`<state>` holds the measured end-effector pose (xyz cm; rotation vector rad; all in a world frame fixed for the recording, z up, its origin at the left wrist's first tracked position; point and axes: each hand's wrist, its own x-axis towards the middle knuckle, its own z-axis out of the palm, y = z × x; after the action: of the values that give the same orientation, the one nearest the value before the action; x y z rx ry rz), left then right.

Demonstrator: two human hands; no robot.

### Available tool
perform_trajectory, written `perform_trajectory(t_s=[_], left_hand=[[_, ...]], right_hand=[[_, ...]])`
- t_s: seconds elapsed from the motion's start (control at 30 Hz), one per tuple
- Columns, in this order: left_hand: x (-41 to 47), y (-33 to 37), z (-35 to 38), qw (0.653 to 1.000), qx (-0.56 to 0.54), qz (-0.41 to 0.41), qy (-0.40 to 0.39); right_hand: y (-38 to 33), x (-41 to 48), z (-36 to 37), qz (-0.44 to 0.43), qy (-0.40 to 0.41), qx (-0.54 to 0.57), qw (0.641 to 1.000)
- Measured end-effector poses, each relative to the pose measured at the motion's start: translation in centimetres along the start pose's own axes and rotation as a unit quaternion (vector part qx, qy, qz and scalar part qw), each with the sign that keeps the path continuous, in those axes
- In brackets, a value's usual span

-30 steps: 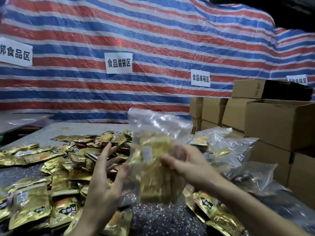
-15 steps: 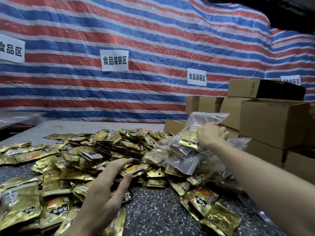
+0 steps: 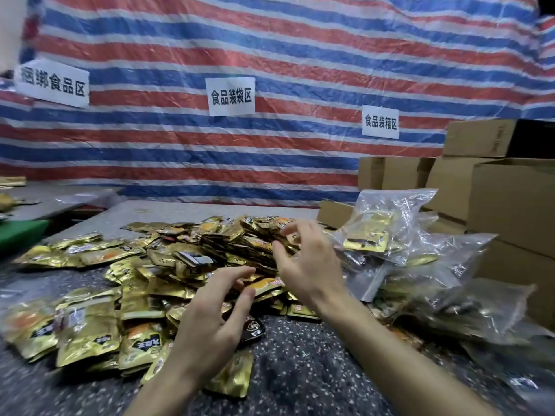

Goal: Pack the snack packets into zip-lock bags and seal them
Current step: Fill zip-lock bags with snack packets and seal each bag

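On the dark speckled desk (image 3: 300, 370) lies a big heap of shiny gold snack packets (image 3: 186, 256); the heap runs from the near left side to the far middle. To the right of the heap sit clear zip-lock bags (image 3: 381, 226) with gold packets inside them; one bag stands on top of the others, and more lie flat on the near right. The left hand (image 3: 210, 328) hangs over the near edge of the heap; its fingers (image 3: 237, 273) are a bit bent and spread, and the first finger and thumb are close to one orange and gold packet (image 3: 268, 284); it is hard to tell if they pinch it. The right hand (image 3: 309, 265) is a little farther away and higher, between the heap and the bags; its fingers (image 3: 300, 232) are bent, loose and spread, and they hold nothing. Brown cardboard boxes (image 3: 516, 199) are stacked on the far right. Behind it all hangs a red, white and blue striped sheet (image 3: 270, 55) with white paper signs (image 3: 230, 96) stuck on it.
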<state>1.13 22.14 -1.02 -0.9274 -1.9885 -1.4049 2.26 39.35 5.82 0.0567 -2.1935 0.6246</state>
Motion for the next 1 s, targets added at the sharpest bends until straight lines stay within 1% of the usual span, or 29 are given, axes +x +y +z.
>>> perform_trajectory(t_s=[0.07,0.17,0.27,0.4,0.5,0.57,0.6,0.63,0.67,0.73,0.8,0.83,0.87,0.9,1.0], left_hand=[[0.1,-0.5,-0.2,1.000,-0.006,-0.020,0.018],[0.3,-0.9,-0.8,0.999,-0.012,-0.033,0.032],[0.5,-1.0,-1.5,0.999,0.008,-0.030,0.034],[0.9,-0.5,-3.1,0.997,0.031,-0.022,0.069],[0.8,-0.6,-5.7,0.993,0.083,-0.026,0.081],[0.3,-1.5,-8.5,0.983,0.159,-0.060,0.073],[0.1,-2.2,-10.2,0.971,0.209,-0.095,0.070],[-0.2,-3.0,-12.1,0.950,0.269,-0.142,0.068],[-0.5,-3.8,-14.0,0.920,0.334,-0.194,0.065],[-1.6,-5.5,-17.7,0.845,0.446,-0.292,0.050],[-3.0,-6.9,-20.5,0.766,0.528,-0.365,0.018],[-3.8,-7.4,-21.5,0.732,0.556,-0.394,-0.006],[-4.4,-7.8,-22.4,0.710,0.568,-0.415,-0.027],[-5.0,-8.1,-23.1,0.705,0.565,-0.428,-0.036],[-6.1,-8.7,-24.3,0.712,0.560,-0.424,-0.018]], right_hand=[[-0.3,-3.0,2.9,-0.015,-0.017,0.066,0.998],[0.6,-5.3,5.1,-0.031,-0.009,0.129,0.991],[1.6,-5.9,5.4,-0.042,-0.007,0.144,0.989],[2.0,-6.6,4.9,-0.025,-0.036,0.174,0.984],[2.1,-6.4,4.6,-0.001,-0.029,0.204,0.979],[2.0,-6.3,4.5,0.005,-0.030,0.216,0.976],[1.9,-6.4,4.5,0.007,-0.033,0.221,0.975],[1.8,-6.5,4.5,0.008,-0.037,0.224,0.974],[1.7,-6.6,4.5,0.008,-0.039,0.226,0.973],[1.6,-6.6,4.5,0.007,-0.043,0.228,0.973],[1.5,-6.6,4.5,0.005,-0.048,0.231,0.972],[1.4,-6.7,4.5,0.006,-0.051,0.235,0.971],[1.4,-6.7,4.5,0.009,-0.054,0.240,0.969],[1.4,-6.8,4.5,0.013,-0.057,0.243,0.968],[1.5,-6.8,4.4,0.028,-0.065,0.255,0.964]])
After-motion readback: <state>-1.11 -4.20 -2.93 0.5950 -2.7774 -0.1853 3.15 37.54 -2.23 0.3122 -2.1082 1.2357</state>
